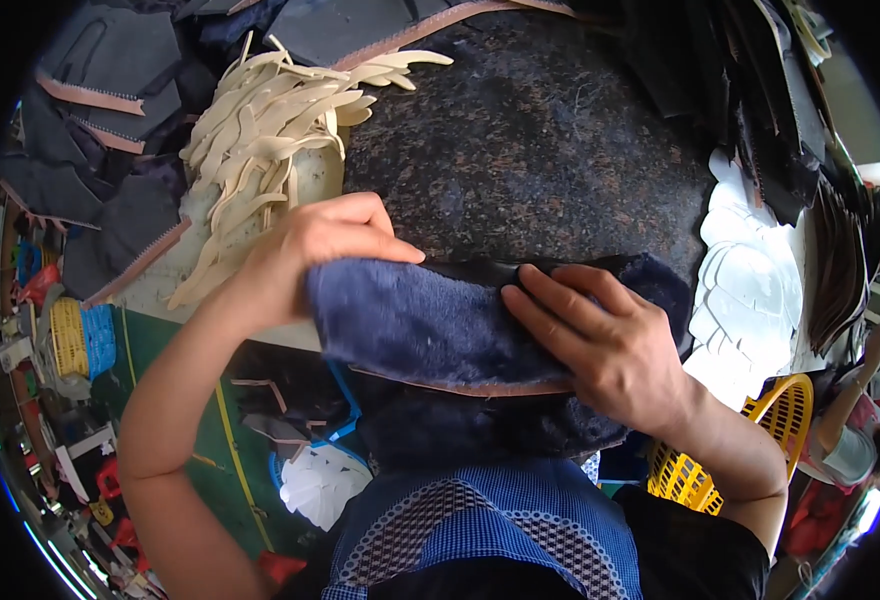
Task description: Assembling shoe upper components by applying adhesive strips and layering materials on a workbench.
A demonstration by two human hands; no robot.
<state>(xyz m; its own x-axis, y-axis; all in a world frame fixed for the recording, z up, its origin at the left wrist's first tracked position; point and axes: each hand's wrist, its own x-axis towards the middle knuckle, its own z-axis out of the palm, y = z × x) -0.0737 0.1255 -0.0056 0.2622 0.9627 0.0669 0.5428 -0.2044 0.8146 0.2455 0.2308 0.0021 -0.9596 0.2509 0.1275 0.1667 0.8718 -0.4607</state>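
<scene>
Across the near edge of the worktop lies a dark blue fleece-lined piece (410,325), its plush side facing up and a thin tan strip along its lower edge. At its upper left edge, my left hand (335,235) is closed, with the index finger extended along the rim. My right hand (610,335) bends over the right part of the piece, fingertips pressed on its upper edge; the thumb is hidden. Under the upper edge a black surface shows in part. More dark plush material (490,425) hangs below, over my lap.
Cream curved strips (260,150) are heaped at the left of the dark speckled worktop (530,130). Dark grey pieces with tan edging (110,60) lie farther left. White cut shapes (745,270) and dark stacks (845,260) stand right. A yellow basket (685,480) sits at lower right; another person (845,430) is beyond it.
</scene>
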